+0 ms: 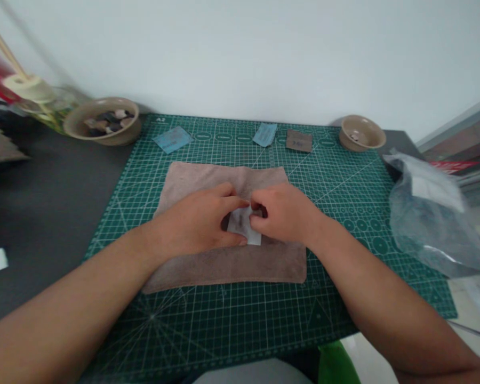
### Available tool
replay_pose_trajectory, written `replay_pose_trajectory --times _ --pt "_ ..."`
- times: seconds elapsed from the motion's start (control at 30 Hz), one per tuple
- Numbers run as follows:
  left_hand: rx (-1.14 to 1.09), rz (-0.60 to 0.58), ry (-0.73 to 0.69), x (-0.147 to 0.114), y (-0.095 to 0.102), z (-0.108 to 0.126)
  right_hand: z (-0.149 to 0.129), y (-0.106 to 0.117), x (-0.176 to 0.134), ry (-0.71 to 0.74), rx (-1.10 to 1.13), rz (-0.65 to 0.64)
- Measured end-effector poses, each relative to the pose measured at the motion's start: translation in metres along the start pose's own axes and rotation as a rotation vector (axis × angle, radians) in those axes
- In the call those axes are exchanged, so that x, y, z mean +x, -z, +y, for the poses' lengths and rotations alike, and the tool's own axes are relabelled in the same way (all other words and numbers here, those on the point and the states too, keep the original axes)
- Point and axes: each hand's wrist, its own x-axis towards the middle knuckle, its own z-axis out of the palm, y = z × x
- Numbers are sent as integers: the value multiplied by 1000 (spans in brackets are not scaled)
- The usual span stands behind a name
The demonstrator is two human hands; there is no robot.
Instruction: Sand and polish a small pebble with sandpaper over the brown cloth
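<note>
A small white paper-like square point(245, 224) with a grey smudge lies on a brownish-pink cloth point(232, 266) at the middle of the green cutting mat point(240, 309). From the left, my left hand point(200, 221) rests on the cloth, its thumb and index finger spread apart along the square's edges. My right hand point(284, 212) is closed in a pinch over the square's right side, knuckles bent. Whatever is between those right fingertips is too small or hidden to make out.
Stones fill a beige bowl point(106, 121) at back left; a smaller bowl point(361, 132) stands back right with a small piece inside. Two blue squares point(173, 140) point(265, 134) and a brown square point(299, 141) lie along the mat's far edge. A clear plastic bag point(436, 213) sits right.
</note>
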Motion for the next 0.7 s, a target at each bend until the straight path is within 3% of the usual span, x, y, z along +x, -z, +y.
replay_pose_trajectory --times 0.13,0.27,0.4,0.57,0.7 --pt "3 -14 26 0 0 0 -1 0 0 90 20 -56" --pt "-14 2 3 -1 -1 -1 2 0 0 -16 -11 21" --pt "0 -8 10 -1 -2 -1 0 0 -1 102 24 -47" --pt "17 -5 -1 -2 -1 -1 1 1 -2 -19 -3 22" --pt "19 -15 7 -2 -1 -1 1 2 -2 96 42 -66"
